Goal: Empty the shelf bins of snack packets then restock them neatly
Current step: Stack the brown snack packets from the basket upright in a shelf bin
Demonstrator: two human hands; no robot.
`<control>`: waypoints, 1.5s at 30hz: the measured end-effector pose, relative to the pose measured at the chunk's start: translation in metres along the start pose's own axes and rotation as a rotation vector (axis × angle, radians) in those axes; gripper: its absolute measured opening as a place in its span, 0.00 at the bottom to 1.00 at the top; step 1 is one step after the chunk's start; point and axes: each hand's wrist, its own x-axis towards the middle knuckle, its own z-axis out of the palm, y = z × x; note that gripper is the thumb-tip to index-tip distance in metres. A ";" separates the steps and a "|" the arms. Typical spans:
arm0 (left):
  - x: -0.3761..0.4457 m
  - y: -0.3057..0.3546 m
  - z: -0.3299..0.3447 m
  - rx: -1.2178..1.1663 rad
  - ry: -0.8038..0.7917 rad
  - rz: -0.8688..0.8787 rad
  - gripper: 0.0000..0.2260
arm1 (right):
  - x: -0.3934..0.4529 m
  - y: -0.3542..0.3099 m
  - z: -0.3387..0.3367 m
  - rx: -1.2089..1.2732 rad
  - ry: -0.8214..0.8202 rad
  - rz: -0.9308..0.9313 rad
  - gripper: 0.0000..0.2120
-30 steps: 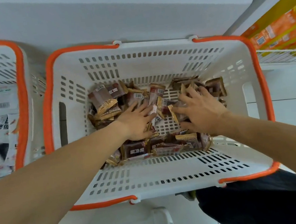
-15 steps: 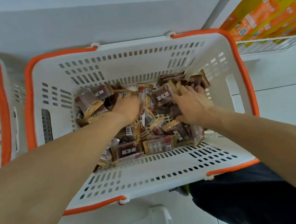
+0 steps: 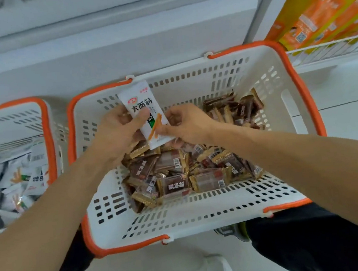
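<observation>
A white basket with an orange rim (image 3: 206, 212) sits in front of me, holding several brown snack packets (image 3: 178, 179). Above them I hold up one white snack packet (image 3: 141, 104) with black characters and an orange strip. My left hand (image 3: 118, 130) grips its left side, thumb across the front. My right hand (image 3: 185, 123) pinches its lower right corner. A second white basket (image 3: 47, 136) at the left holds several white packets (image 3: 16, 174) of the same kind.
Yellow and orange boxes (image 3: 319, 10) stand on a wire shelf (image 3: 330, 51) at the upper right. A white shelf front runs along the top. My dark trousers and a shoe (image 3: 232, 232) show below the basket, over white floor.
Both hands were digging among the brown packets; they have now lifted a white packet out of the pile. The view has shifted, so the basket sits further right and lower.
</observation>
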 end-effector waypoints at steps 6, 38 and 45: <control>-0.062 0.028 -0.103 0.356 0.355 0.098 0.11 | 0.025 -0.073 0.053 -0.281 -0.188 -0.120 0.12; -0.007 -0.131 -0.017 1.173 -0.260 -0.237 0.52 | -0.008 0.023 -0.021 -1.749 -0.410 0.266 0.30; -0.006 -0.132 -0.008 1.339 -0.418 -0.232 0.46 | 0.027 0.006 0.005 -1.499 -0.390 0.066 0.48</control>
